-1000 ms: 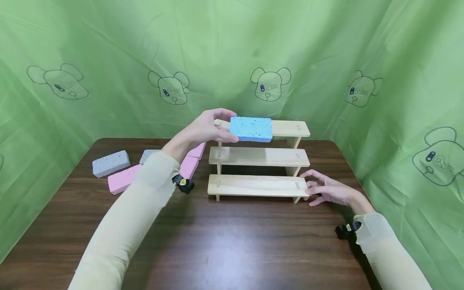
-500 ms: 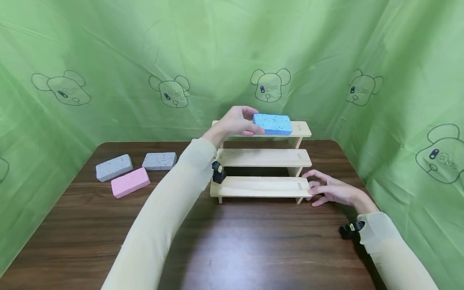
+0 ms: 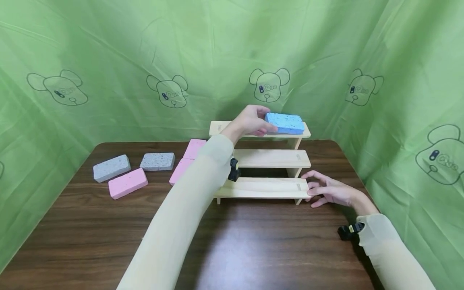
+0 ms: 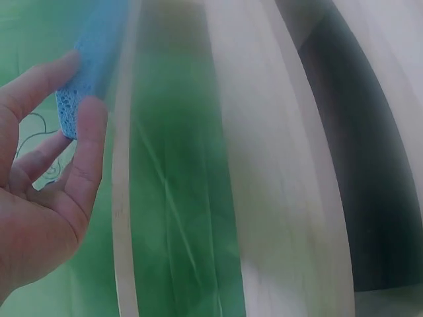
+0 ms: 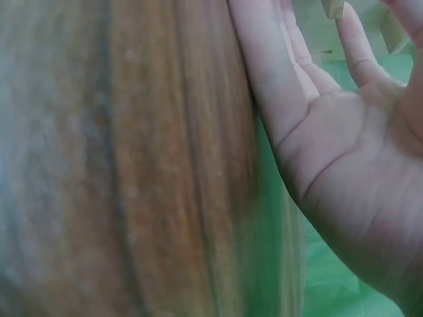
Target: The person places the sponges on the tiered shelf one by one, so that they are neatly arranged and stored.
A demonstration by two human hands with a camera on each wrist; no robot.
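A blue sponge [image 3: 285, 123] is at the right part of the top tier of a three-tier wooden display rack [image 3: 270, 158]. My left hand [image 3: 251, 121] pinches the sponge by its left end, thumb on the near side and fingers on the far side. The left wrist view shows the same blue sponge [image 4: 89, 76] between thumb and fingers. My right hand [image 3: 331, 191] holds the right end of the bottom tier, its fingertips right at the edge. In the right wrist view the palm [image 5: 357, 152] faces the camera, with a fingertip at a wooden piece [image 5: 334, 8].
Left of the rack, two grey speckled sponges [image 3: 157, 161] and a pink sponge [image 3: 128, 183] lie on the dark wooden table [image 3: 90, 225]. More pink sponges [image 3: 182, 170] lie beside the rack, partly behind my left sleeve. A green curtain [image 3: 217, 52] hangs behind and at the sides.
My left hand has carried the blue sponge rightward along the top tier, from its left-middle part to its right part. The right hand stays at the bottom tier's end.
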